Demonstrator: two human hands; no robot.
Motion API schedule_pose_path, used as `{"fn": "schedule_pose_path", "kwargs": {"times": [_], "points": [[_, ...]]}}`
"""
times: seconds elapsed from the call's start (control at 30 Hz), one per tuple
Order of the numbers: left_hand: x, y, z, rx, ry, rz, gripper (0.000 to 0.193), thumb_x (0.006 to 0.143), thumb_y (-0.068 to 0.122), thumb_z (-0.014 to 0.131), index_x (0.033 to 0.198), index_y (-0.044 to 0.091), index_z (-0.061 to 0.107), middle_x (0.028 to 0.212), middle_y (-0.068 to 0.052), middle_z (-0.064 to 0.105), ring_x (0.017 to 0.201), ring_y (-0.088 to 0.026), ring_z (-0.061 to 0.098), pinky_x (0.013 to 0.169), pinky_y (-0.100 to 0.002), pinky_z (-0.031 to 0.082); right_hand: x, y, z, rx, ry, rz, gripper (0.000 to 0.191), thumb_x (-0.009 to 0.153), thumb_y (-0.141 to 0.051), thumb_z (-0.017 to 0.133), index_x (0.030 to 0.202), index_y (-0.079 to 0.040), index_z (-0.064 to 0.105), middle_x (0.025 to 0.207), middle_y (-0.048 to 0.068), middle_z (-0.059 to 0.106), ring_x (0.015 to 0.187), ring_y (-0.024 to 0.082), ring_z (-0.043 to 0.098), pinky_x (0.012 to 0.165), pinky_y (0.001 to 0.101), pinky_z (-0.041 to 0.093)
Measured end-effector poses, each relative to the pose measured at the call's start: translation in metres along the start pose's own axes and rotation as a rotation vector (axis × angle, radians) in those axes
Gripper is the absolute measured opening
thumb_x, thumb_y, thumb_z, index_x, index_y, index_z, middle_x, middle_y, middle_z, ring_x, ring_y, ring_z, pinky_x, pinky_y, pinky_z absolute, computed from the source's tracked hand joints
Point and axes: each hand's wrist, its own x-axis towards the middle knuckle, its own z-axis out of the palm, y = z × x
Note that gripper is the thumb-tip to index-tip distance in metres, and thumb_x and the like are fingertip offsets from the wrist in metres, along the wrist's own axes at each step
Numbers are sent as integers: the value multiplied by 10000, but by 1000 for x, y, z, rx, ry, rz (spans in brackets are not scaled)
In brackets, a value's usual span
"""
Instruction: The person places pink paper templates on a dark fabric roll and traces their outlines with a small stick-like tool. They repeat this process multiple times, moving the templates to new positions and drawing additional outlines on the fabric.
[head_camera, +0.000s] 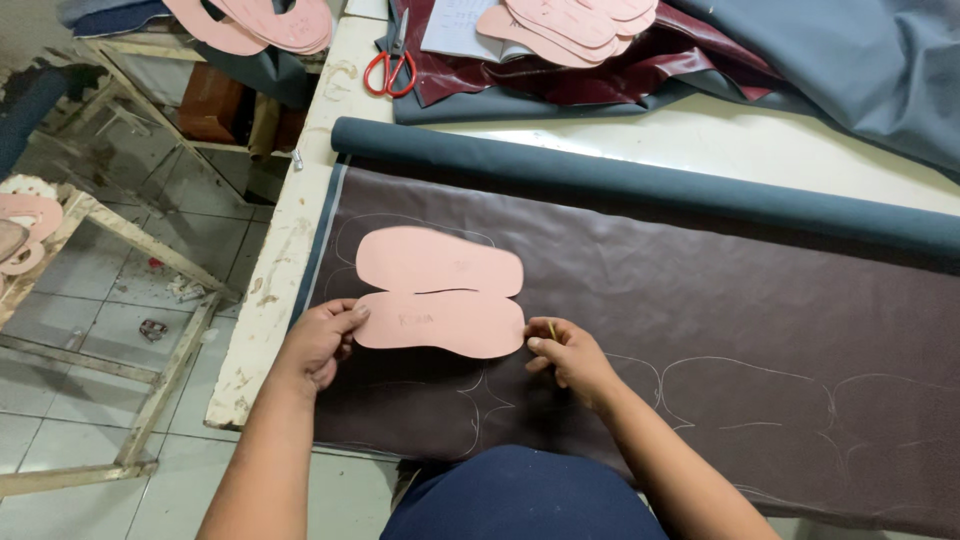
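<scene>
A pink paper pattern (440, 290), shaped like two soles joined side by side, lies flat on a dark brown sheet of leather-like material (700, 310). My left hand (320, 340) presses on the pattern's left edge with its fingers. At the pattern's right edge, my right hand (570, 355) pinches a thin yellow pencil (551, 329), its tip touching the sheet. Pale traced outlines of the same shape run across the sheet to the right and below.
The sheet's far end is wound into a grey-blue roll (640, 180). Red-handled scissors (390, 70), a stack of pink patterns (570, 25), maroon and grey material lie at the back. The table's worn white edge (280, 260) borders a tiled floor with wooden racks (110, 230).
</scene>
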Motion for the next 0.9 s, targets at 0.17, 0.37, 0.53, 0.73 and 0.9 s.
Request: {"fn": "schedule_pose_path", "kwargs": {"times": [0.17, 0.37, 0.53, 0.73, 0.9], "points": [[-12, -14, 36, -95, -160, 114, 166, 931, 151, 746, 1009, 8, 715, 738, -4, 608, 628, -88, 507, 580, -236, 424, -7, 23, -28, 49, 132, -19, 328, 934, -207, 730, 1184, -38, 602, 805, 56, 640, 571, 99, 554, 436, 224, 357], [-6, -30, 110, 295, -146, 499, 386, 863, 177, 728, 1220, 35, 687, 1040, -23, 759, 969, -155, 717, 874, -291, 560, -13, 43, -95, 333, 419, -111, 95, 951, -153, 686, 989, -71, 659, 708, -21, 599, 537, 51, 513, 441, 211, 347], [1, -32, 145, 912, 34, 882, 448, 783, 252, 788, 1203, 109, 724, 1396, -104, 580, 1415, -337, 399, 1160, -517, 277, -20, 44, -144, 93, 528, -70, 237, 924, -99, 642, 1149, -66, 712, 727, -49, 595, 581, 42, 494, 505, 226, 378], [2, -30, 166, 951, 14, 750, 536, 710, 354, 825, 1224, 229, 734, 1568, -83, 396, 1528, -336, 173, 1222, -572, 26, -10, 38, -148, -169, 535, -53, 361, 914, -110, 658, 1266, -80, 734, 721, -15, 590, 590, 77, 488, 537, 255, 422], [-1, -24, 167, 998, 10, 696, 500, 698, 386, 835, 1182, 290, 755, 1581, -59, 395, 1537, -321, 175, 1233, -560, 22, -3, 39, -133, -223, 521, -137, 441, 885, -125, 692, 1320, -66, 667, 838, -60, 663, 628, 64, 517, 575, 253, 448]]}}
